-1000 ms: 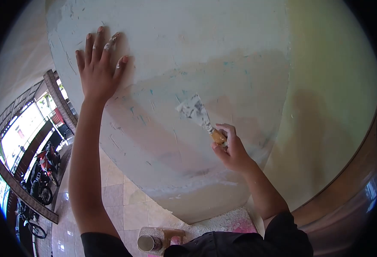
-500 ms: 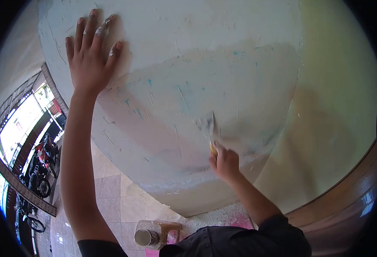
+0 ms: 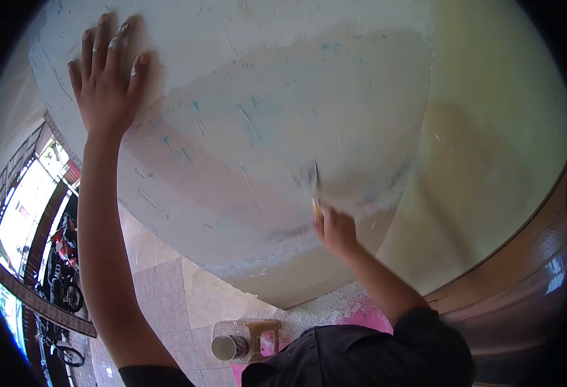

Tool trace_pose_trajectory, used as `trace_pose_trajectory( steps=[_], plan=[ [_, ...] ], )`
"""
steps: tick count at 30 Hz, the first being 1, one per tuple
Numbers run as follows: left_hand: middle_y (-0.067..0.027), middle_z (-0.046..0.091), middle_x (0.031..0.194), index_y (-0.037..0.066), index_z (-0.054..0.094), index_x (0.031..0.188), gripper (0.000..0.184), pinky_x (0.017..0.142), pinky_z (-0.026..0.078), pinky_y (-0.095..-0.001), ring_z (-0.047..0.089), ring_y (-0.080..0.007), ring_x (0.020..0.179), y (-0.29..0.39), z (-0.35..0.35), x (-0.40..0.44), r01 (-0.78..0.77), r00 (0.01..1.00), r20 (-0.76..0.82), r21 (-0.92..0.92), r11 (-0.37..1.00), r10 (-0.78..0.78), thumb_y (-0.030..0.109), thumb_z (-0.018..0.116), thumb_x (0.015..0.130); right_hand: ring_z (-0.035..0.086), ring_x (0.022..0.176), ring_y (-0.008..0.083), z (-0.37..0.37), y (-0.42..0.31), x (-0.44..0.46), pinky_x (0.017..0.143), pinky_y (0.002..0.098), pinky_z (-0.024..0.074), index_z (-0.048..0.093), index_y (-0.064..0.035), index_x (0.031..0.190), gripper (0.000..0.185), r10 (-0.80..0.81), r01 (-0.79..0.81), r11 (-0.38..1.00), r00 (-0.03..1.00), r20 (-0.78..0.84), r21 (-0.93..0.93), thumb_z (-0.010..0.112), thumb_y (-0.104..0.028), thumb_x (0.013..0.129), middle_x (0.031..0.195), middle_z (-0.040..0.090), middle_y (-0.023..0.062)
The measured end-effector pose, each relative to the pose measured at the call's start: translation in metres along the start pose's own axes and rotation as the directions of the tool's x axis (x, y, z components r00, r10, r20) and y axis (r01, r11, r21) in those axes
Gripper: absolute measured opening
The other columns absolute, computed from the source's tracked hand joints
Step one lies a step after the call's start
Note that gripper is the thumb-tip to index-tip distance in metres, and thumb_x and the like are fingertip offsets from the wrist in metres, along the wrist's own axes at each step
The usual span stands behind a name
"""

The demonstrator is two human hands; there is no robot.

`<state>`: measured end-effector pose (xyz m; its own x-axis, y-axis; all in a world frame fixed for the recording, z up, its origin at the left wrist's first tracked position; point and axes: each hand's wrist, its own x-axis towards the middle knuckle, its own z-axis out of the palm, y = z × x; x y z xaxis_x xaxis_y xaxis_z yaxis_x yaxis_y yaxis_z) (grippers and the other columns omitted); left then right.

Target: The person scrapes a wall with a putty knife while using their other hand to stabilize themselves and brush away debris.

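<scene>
My left hand (image 3: 107, 90) lies flat on the pale wall (image 3: 283, 135), high on the left, with its fingers spread. White smears mark several of its fingers. Low on the same wall, my right hand (image 3: 338, 231) is closed round the light-coloured handle of a putty knife (image 3: 316, 180). The knife's thin blade points upward and appears to meet the wall at a dark, smudged spot. Around it the surface carries scratches, bluish flecks and a large grey-beige patch. Part of the handle is hidden inside my fist.
Below the wall stands a small stool (image 3: 258, 330) with a round can (image 3: 228, 348) on it. White flakes lie on the floor and on a pink sheet (image 3: 367, 316). At left, motorcycles (image 3: 64, 284) show beyond an opening. A yellowish wall (image 3: 490, 161) adjoins at right.
The view has turned, so the wall appears farther left and higher. Against the wall, the putty knife in my right hand has moved right and slightly down. My left hand stays planted.
</scene>
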<state>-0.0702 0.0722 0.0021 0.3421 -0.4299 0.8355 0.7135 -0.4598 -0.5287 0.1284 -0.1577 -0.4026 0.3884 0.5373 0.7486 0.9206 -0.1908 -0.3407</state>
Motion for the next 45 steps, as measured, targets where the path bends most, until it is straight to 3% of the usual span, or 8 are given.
trace_pose_trajectory(
  steps=[3, 6, 14, 21, 30, 37, 42, 45],
  plan=[
    [0.0018, 0.028, 0.155, 0.033, 0.040, 0.143, 0.056, 0.116, 0.015, -0.0538, 0.023, -0.0236, 0.145, 0.001, 0.000, -0.002, 0.015, 1.000, -0.006, 0.001, 1.000, -0.015, 0.060, 0.035, 0.094, 0.065, 0.070, 0.0354, 0.039, 0.034, -0.117, 0.065, 0.0453, 0.0535, 0.054, -0.0026, 0.125, 0.043, 0.142, -0.160, 0.985, 0.967, 0.213, 0.069, 0.060, -0.024, 0.088, 0.093, 0.066, 0.0186],
    [0.0020, 0.029, 0.155, 0.032, 0.040, 0.143, 0.056, 0.116, 0.015, -0.0541, 0.023, -0.0230, 0.145, -0.002, 0.002, -0.001, 0.010, 1.000, -0.011, 0.010, 1.000, -0.010, 0.060, 0.035, 0.094, 0.066, 0.076, 0.0365, 0.036, 0.041, -0.150, 0.068, 0.0452, 0.0531, 0.053, -0.0005, 0.123, 0.042, 0.054, -0.057, 0.963, 0.998, 0.020, 0.262, 0.060, -0.023, 0.088, 0.100, 0.065, 0.0206],
    [0.0020, 0.026, 0.156, 0.028, 0.036, 0.146, 0.057, 0.116, 0.016, -0.0556, 0.022, -0.0257, 0.145, 0.002, -0.002, 0.000, -0.026, 0.998, -0.061, -0.024, 0.999, 0.025, 0.056, 0.035, 0.096, 0.064, 0.076, 0.0373, -0.017, 0.007, 0.007, 0.068, 0.0444, 0.0514, 0.056, 0.0017, 0.120, 0.038, 0.130, -0.115, 0.984, 0.985, -0.110, 0.133, 0.056, -0.020, 0.089, 0.095, 0.066, 0.0202],
    [0.0019, 0.026, 0.156, 0.029, 0.038, 0.145, 0.056, 0.115, 0.017, -0.0553, 0.023, -0.0249, 0.145, 0.000, 0.001, -0.004, 0.008, 1.000, -0.016, 0.051, 0.999, -0.007, 0.057, 0.035, 0.096, 0.065, 0.090, 0.0371, 0.028, 0.057, -0.184, 0.080, 0.0446, 0.0533, 0.048, -0.0005, 0.129, 0.043, 0.390, -0.422, 0.901, 0.890, 0.236, 0.102, 0.053, -0.023, 0.093, 0.110, 0.063, 0.0212],
    [0.0021, 0.027, 0.156, 0.032, 0.037, 0.145, 0.054, 0.115, 0.017, -0.0571, 0.024, -0.0260, 0.144, 0.002, 0.005, -0.002, 0.001, 0.998, -0.067, -0.032, 0.999, -0.003, 0.055, 0.037, 0.096, 0.064, 0.088, 0.0381, -0.024, -0.002, -0.012, 0.075, 0.0435, 0.0524, 0.048, -0.0009, 0.128, 0.041, 0.071, -0.027, 0.968, 0.983, -0.171, 0.249, 0.055, -0.019, 0.092, 0.108, 0.063, 0.0206],
    [0.0034, 0.025, 0.157, 0.034, 0.035, 0.146, 0.054, 0.115, 0.016, -0.0557, 0.022, -0.0244, 0.145, 0.001, 0.005, -0.006, -0.005, 0.997, -0.079, -0.017, 1.000, 0.004, 0.056, 0.034, 0.096, 0.063, 0.095, 0.0380, 0.044, 0.021, -0.132, 0.082, 0.0451, 0.0515, 0.046, -0.0053, 0.133, 0.042, 0.431, -0.465, 0.885, 0.835, 0.343, 0.020, 0.050, -0.027, 0.097, 0.116, 0.061, 0.0195],
    [0.0045, 0.025, 0.156, 0.035, 0.034, 0.146, 0.055, 0.116, 0.015, -0.0548, 0.022, -0.0230, 0.145, 0.002, 0.006, -0.006, 0.004, 0.998, -0.067, -0.010, 1.000, -0.004, 0.058, 0.033, 0.096, 0.060, 0.106, 0.0394, 0.043, 0.052, -0.228, 0.090, 0.0455, 0.0495, 0.043, -0.0041, 0.133, 0.041, 0.438, -0.459, 0.870, 0.887, 0.144, 0.180, 0.048, -0.023, 0.097, 0.123, 0.057, 0.0221],
    [0.0045, 0.026, 0.156, 0.036, 0.034, 0.146, 0.055, 0.117, 0.015, -0.0546, 0.023, -0.0228, 0.145, 0.001, 0.009, -0.006, -0.027, 0.991, -0.129, -0.054, 0.998, 0.020, 0.057, 0.034, 0.095, 0.058, 0.110, 0.0403, 0.009, 0.053, -0.168, 0.092, 0.0437, 0.0485, 0.044, -0.0013, 0.132, 0.040, 0.488, -0.502, 0.832, 0.865, 0.119, 0.236, 0.047, -0.022, 0.097, 0.123, 0.057, 0.0237]
  ],
)
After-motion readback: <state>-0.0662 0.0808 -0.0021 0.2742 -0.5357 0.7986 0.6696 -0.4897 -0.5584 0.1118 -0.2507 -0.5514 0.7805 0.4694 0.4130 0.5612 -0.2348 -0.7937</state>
